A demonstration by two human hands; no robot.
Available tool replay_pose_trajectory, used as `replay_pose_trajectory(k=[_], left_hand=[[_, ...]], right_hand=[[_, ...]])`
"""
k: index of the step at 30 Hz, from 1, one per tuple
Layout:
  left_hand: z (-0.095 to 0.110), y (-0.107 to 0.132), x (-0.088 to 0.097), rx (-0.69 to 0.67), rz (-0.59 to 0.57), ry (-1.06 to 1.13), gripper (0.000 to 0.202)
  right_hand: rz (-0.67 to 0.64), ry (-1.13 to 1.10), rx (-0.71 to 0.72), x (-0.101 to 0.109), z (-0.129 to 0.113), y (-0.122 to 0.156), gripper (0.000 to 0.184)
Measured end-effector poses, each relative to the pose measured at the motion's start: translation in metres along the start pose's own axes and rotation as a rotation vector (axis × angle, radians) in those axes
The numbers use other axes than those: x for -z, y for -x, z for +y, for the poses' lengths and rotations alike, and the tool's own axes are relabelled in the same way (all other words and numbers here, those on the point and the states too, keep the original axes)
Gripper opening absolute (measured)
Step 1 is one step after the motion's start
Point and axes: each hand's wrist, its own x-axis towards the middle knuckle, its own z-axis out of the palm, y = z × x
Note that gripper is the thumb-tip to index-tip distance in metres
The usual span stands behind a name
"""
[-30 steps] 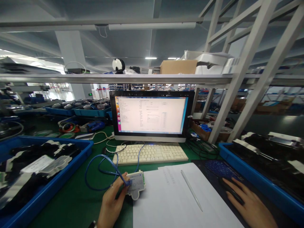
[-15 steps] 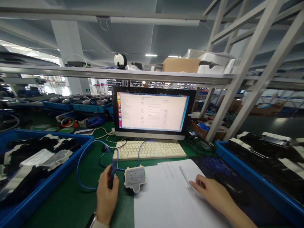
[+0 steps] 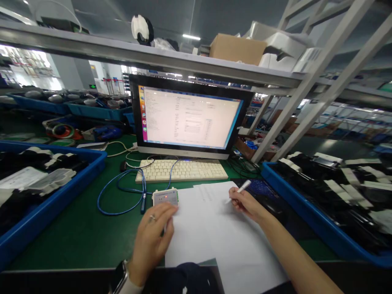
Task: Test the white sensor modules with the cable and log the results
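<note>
My right hand (image 3: pixel 246 204) grips a white pen (image 3: pixel 244 186), its tip down at the upper part of the white paper sheets (image 3: pixel 199 232). Faint rows of marks run along the top of the sheets. Beside their left edge lies a small pale device box (image 3: pixel 163 197) with a red light lit. My left hand (image 3: pixel 151 234) is at the near side of this box, fingers bent and thumb apart, hiding its lower part; whether the fingertips touch it I cannot tell. Left of the box, a blue cable (image 3: pixel 105 210) lies looped, with its dark blue plug (image 3: pixel 143 204) on the green table.
A keyboard (image 3: pixel 183 170) and a lit monitor (image 3: pixel 186 118) stand behind the paper. Blue bins of black and white parts flank me, the left bin (image 3: pixel 99 159) and the right bin (image 3: pixel 272 175). A dark mouse (image 3: pixel 271 207) sits near my right forearm. A shelf (image 3: pixel 183 61) crosses above.
My left hand has let go of the blue cable's plug and moved right to the device box. My right hand has picked up the pen from the paper. The view has tilted down.
</note>
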Motion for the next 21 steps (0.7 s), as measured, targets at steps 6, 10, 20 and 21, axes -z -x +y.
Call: replay_pose_trajectory(k=[6,10,20,21], left_hand=[[0.037,-0.003,-0.050,-0.111,-0.501,0.176,0.034],[0.040,-0.001,-0.068,-0.097,-0.674,0.181,0.050],[0.040,0.007,-0.073,-0.038,-0.718,0.179,0.050],[0.040,0.008,-0.073,-0.039,-0.709,0.181,0.050]], right_hand=[[0.108,-0.109,0.127,-0.046,0.005,-0.006,0.035],[0.194,-0.032,0.238,-0.065,0.019,-0.017,0.024],[0.330,0.156,0.367,-0.070,0.032,-0.018,0.022],[0.323,0.164,0.368,-0.070,0.033,-0.018,0.022]])
